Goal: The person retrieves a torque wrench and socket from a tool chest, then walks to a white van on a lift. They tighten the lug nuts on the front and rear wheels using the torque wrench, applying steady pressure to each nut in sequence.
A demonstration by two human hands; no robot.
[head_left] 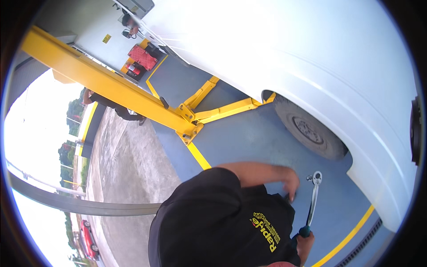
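Note:
At the lower right, my right hand (pixel 304 245) is wrapped round the dark teal handle of a ratchet wrench (pixel 314 198). The wrench's silver shaft points away from me, and a short metal piece sticks out sideways at its round head. My left hand (pixel 291 183) hangs in front of my black shirt, left of the wrench head and apart from it. Its fingers bend downward and are blurred. Something small and dark shows beside the fingertips; I cannot tell if they hold it. Beyond both hands is the wheel (pixel 307 130) of a white van (pixel 356 102).
A yellow lift post (pixel 111 84) rises at the left, with lift arms (pixel 229 110) reaching toward the van. A floor grate (pixel 360 244) lies at the lower right. Two other people (pixel 120 107) are farther off. A red panel (pixel 142 57) and a fire extinguisher (pixel 132 69) stand by the wall.

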